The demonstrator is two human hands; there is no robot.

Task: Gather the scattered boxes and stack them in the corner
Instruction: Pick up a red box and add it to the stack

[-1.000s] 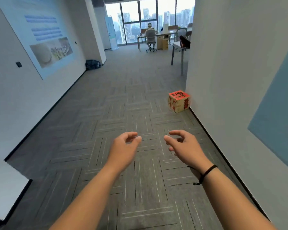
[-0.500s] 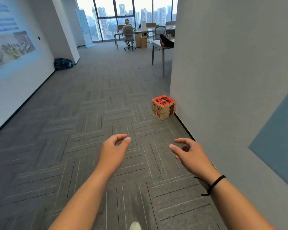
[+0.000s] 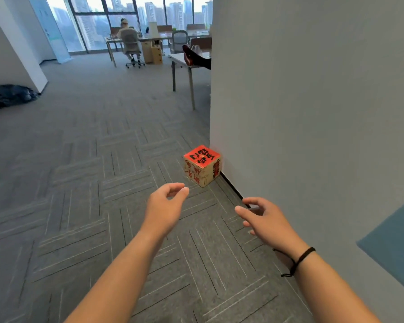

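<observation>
My left hand (image 3: 165,209) and right hand (image 3: 265,220) hung empty, fingers loosely curled, low in the frame. The box (image 3: 202,165) sat mid-frame on the carpet against the wall (image 3: 313,101); that wall could crowd my right-side grip and tip it.

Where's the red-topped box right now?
The red-topped box sits on the carpet against the right wall's corner, just ahead of both hands.

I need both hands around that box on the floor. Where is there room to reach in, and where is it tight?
Bare carpet borders the box's left and near sides, so the left hand and right hand can pass there. Its right side sits close against the wall; that gap is tight.
</observation>
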